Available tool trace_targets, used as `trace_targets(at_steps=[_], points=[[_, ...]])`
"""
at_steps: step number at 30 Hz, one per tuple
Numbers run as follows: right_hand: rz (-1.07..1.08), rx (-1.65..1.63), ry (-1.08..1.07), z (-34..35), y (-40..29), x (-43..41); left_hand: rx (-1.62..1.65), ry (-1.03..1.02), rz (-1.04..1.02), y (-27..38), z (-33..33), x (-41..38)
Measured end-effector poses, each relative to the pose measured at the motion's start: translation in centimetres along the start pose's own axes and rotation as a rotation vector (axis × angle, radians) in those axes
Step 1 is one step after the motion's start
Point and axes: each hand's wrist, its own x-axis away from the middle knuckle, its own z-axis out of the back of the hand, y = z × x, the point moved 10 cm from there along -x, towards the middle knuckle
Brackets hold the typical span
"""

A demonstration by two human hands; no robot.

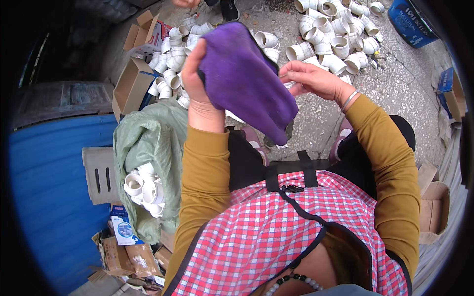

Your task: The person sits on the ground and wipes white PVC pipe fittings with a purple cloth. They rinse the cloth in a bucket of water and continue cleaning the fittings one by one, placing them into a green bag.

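Observation:
A purple cloth with dark edging hangs in front of me, over the floor between my feet. My left hand grips its left side, thumb up, with the other fingers hidden behind the fabric. At the cloth's right edge is my right hand, its fingers bent and close together. Whether those fingertips pinch the dark edge or only rest by it cannot be made out. Whatever lies behind or inside the cloth is hidden.
White plastic pipe elbows lie in heaps, one ahead right and one ahead left. Beside my left arm, a green woven sack holds more fittings. Cardboard boxes stand at left; a blue bucket is far right. Another person's shoe shows ahead.

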Motion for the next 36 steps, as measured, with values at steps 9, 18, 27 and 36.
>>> trace_targets(at_steps=[9,18,27,36], points=[[-0.095,-0.018,-0.219,-2.9,4.0,-1.6,-0.027,-0.063,-0.092,1.5,1.5,-0.9],[0.073,0.115,0.379,10.5,-1.7,0.7,-0.017,0.273,0.164,2.4,11.3,-2.6],[0.247,-0.083,0.403,10.8,-3.7,1.5,-0.137,0.439,0.045,2.4,11.5,-2.9],[0.459,-0.022,0.219,3.1,-9.8,2.3,-0.502,0.381,0.089,-3.6,8.0,-3.1]])
